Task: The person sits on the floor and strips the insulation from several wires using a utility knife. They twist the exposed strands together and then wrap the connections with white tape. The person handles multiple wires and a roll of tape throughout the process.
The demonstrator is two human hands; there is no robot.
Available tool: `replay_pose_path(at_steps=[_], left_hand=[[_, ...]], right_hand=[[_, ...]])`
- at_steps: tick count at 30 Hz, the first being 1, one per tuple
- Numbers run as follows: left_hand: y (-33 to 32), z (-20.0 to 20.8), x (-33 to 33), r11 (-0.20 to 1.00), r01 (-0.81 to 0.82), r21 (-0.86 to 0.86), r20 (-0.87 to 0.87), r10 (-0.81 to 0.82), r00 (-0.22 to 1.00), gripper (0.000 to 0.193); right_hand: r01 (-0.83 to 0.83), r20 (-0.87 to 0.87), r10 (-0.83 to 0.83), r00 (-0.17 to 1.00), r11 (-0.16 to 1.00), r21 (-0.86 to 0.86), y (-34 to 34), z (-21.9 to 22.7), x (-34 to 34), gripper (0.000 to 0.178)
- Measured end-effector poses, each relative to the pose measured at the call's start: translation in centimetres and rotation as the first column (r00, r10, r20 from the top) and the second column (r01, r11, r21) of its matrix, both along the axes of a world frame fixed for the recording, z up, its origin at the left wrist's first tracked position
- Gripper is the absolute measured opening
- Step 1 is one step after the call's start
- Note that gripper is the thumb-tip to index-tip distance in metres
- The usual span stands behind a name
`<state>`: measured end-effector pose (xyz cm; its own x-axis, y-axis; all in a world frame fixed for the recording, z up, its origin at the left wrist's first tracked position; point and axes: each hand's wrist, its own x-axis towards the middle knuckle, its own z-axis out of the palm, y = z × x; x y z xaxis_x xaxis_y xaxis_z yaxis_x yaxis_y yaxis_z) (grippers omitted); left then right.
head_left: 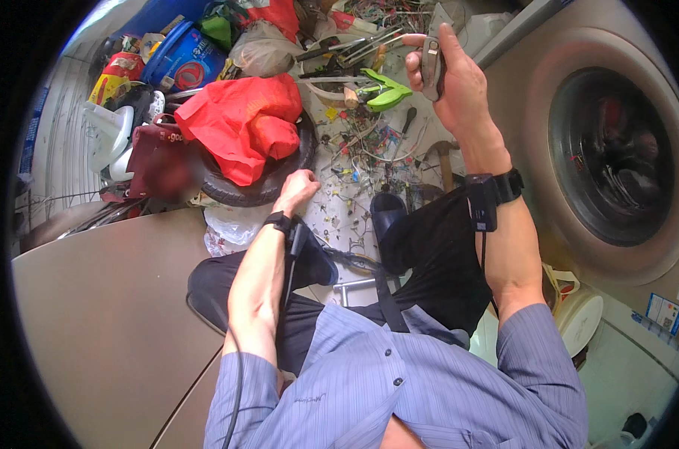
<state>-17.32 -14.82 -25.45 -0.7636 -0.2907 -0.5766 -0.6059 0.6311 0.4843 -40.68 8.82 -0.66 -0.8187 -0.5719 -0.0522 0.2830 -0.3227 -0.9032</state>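
Note:
My right hand is raised at the far right of the littered floor. It grips a flat, rounded, dark grey object between thumb and fingers, with the index finger stretched out past it; its exact kind is unclear. Low by a black tyre, my left hand has its fingers curled together, and whatever is in them is hidden. Small screws, plugs and wire bits lie scattered beside it. A green spring clamp and a black-handled screwdriver lie between the two hands.
A red bag covers the tyre. A hammer lies near my right forearm. At the right stands a front-loading washing machine. A blue bucket and assorted clutter fill the back left. Pliers lie between my feet.

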Motion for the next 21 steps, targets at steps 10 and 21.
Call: replay_pose_path(at_steps=[10, 21], left_hand=[[6.0, -9.4, -1.7, 0.989, -0.091, 0.119, 0.016, 0.090, 0.996, 0.028], [10.0, -14.2, -8.3, 0.958, -0.276, -0.081, -0.158, 0.261, 0.952, 0.039]], right_hand=[[0.090, -0.037, -0.085, 0.996, 0.982, 0.166, 1.4, 2.3, 1.3, 0.035], [0.171, -0.013, -0.171, 0.985, 0.977, 0.129, 2.5, 2.0, 0.7, 0.029]])
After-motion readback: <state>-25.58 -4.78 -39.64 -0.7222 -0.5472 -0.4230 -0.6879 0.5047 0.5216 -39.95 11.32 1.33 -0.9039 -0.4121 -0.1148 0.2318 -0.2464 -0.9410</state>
